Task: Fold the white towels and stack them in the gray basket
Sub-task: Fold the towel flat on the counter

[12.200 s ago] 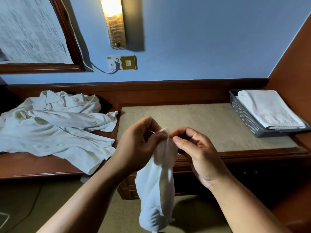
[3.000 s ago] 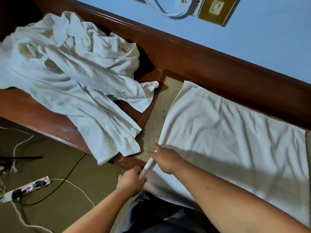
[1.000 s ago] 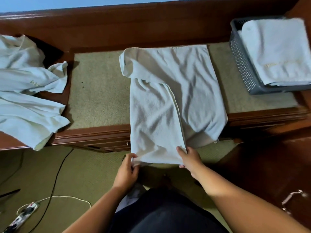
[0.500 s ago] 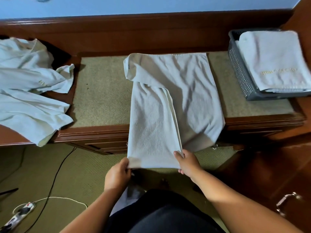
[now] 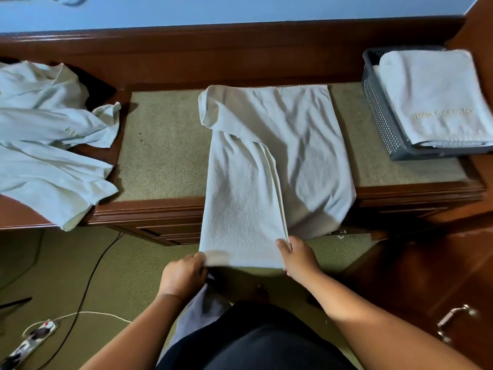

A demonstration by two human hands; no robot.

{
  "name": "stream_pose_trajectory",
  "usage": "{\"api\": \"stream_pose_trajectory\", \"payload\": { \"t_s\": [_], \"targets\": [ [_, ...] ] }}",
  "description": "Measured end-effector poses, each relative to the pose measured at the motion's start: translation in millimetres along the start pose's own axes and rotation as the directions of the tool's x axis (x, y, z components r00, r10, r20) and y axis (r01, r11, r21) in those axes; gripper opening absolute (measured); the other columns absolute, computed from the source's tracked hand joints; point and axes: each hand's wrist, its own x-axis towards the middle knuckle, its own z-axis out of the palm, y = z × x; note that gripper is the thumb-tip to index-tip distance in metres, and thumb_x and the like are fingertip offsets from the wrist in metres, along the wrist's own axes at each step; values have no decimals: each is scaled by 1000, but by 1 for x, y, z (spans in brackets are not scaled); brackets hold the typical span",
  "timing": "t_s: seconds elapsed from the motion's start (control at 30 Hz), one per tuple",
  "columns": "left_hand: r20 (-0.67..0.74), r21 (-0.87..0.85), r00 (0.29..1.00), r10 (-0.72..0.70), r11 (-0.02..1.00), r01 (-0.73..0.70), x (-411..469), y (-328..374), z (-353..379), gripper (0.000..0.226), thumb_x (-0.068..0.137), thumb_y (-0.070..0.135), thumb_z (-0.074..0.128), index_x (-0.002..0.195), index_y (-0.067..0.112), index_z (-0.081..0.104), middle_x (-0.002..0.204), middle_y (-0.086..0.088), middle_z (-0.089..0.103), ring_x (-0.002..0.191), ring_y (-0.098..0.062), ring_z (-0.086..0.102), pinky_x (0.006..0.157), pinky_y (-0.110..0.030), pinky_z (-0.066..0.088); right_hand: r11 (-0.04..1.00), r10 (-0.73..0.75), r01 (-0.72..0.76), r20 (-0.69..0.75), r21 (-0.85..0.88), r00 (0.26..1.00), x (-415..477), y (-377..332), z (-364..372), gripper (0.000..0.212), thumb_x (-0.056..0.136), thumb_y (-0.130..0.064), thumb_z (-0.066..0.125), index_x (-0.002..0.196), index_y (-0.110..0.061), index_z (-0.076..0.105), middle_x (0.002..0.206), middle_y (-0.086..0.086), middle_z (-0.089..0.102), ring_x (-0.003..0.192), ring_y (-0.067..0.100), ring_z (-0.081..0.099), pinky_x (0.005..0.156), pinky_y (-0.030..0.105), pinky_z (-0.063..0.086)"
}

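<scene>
Far left, floor: a power strip [image 5: 29,340] lies on the olive carpet. Above it is a wooden ledge [image 5: 16,214] carrying a loose heap of white towels [image 5: 50,145]. They are unfolded and crumpled, and one corner hangs over the front edge.

Centre: the beige padded desk top [image 5: 162,145] is next to the ledge. The towel being folded [image 5: 266,161] lies across it. Its far edge is near the wooden back rail, and its near end reaches past the desk front toward the person. The left part is doubled over onto the right, making a narrower upper layer. The far-left corner is rolled over, not flat. The lower right portion sags over the desk front.

Left hand [image 5: 184,276]: fingers are curled round the near left corner of the upper layer, gripping it. Right hand [image 5: 298,257]: thumb on top, the rest below the cloth, pinching the near right corner of the same layer. Between them the near edge is held taut in the air, off the desk.

Right: the gray basket [image 5: 378,116], with perforated walls, sits at the right end of the desk top, apart from the held towel. A folded towel [image 5: 432,97] lies flat inside it. The gold lettering on its top face is too blurred to read. I cannot tell how many towels lie beneath it.

Far right, low: a metal handle [image 5: 453,321] on dark wood.
</scene>
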Motion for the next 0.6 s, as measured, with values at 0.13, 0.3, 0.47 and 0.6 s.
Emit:
{"api": "stream_pose_trajectory", "payload": {
  "t_s": [0.13,0.3,0.47,0.6],
  "targets": [
    [37,74,999,-20,997,18,3,8,-2,6,81,22,55,84,19,60,80,-2,69,70,-35,68,58,-32,34,993,35,-30,45,-111,998,6,17,5,39,101,-46,46,82,-12,52,76,12,61,71,34,65,65,41,55],
    [281,307,956,-86,952,-5,9,24,-6,28,92,9,45,112,24,57,108,0,68,98,-24,68,83,-34,45,966,107,-88,66,-241,992,13,19,6,24,102,-33,48,87,-15,52,88,4,60,81,23,59,70,33,46],
    [350,226,925,-149,972,71,24,8,-4,16,93,18,47,106,23,56,110,0,68,98,-27,67,76,-34,41,938,157,-124,76,-325,985,28,6,9,30,99,-31,55,126,-20,50,124,3,56,104,22,59,79,30,47],
    [181,37,975,-128,992,123,52,-5,-11,13,96,32,46,100,22,52,106,-2,63,93,-29,65,72,-36,40,930,-34,20,-31,-366,999,47,-19,9,25,97,-31,57,120,-23,51,125,1,49,103,21,59,84,35,52]
  ]
}}
